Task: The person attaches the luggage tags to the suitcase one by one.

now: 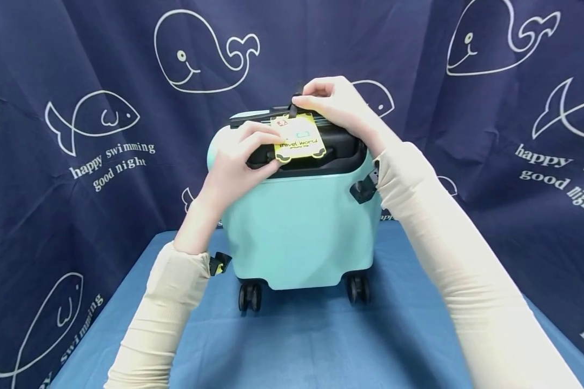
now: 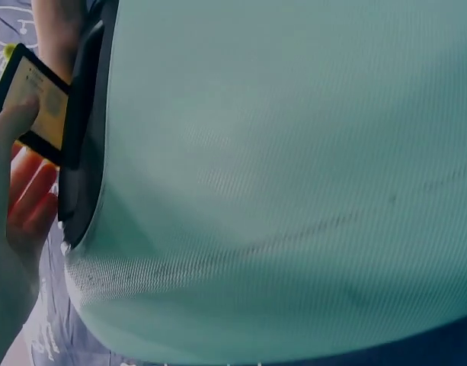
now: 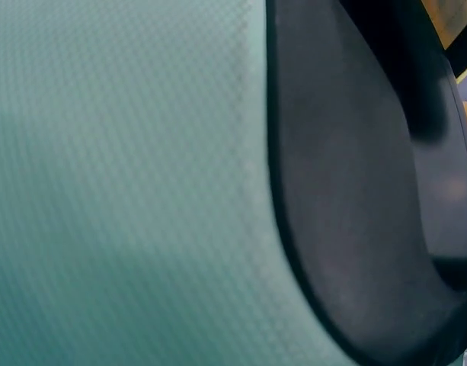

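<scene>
A mint-green suitcase with a black top panel stands upright on its wheels. At its top is a yellow luggage tag printed "Travel World". My left hand pinches the tag's left edge between thumb and fingers; in the left wrist view the thumb lies across the back of the tag. My right hand pinches the tag's black strap above it, near the suitcase's black handle. The right wrist view shows mostly the suitcase shell and its black panel; the right fingers are out of that view.
The suitcase rests on a blue cloth-covered table. Behind it hangs a dark blue curtain with white whale and fish drawings. Black wheels show under the case. A small black camera mount sits on the left wrist.
</scene>
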{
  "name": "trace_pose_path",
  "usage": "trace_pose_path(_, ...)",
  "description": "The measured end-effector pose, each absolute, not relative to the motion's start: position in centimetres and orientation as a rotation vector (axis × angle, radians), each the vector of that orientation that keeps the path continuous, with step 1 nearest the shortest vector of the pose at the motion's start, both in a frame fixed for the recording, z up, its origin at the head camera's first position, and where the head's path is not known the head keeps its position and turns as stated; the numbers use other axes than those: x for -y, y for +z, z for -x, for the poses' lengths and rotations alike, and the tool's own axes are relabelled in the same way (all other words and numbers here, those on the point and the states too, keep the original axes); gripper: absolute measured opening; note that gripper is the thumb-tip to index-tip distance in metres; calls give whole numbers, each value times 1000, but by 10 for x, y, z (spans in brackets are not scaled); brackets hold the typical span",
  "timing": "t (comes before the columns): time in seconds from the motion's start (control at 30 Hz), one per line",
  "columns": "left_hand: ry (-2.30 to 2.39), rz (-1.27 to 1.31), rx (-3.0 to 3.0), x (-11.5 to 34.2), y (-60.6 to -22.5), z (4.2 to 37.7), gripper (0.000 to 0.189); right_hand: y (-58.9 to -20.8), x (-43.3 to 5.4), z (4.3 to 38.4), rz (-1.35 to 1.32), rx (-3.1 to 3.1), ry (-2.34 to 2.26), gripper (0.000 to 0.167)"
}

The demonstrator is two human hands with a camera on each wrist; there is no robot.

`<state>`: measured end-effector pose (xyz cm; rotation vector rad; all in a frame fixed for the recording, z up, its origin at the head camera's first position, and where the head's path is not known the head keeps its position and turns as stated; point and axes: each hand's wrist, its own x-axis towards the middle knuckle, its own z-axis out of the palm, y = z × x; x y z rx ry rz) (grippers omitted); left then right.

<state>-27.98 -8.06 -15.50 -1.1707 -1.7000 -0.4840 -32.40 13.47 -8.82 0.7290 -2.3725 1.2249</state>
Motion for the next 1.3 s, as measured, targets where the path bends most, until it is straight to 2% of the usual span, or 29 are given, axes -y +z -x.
trace_pose_path(0.47, -518, 1115, 1560, 70, -154, 278, 19, -68, -135, 322, -730, 2420, 1020, 21)
trace_pose_path(0.77, -577, 1094, 1544, 65, -155, 275, 20, -67, -129, 325, -553, 2463, 1215, 22)
trace_pose_path(1.07, -658, 1063, 1502, 66, -152, 285, 17, -63, -116, 332, -393, 2503, 1249, 33)
trace_pose_path(1.3, -758, 1059, 1457, 65, -156, 296, 16, -67, -111, 342, -385, 2525, 1331, 25)
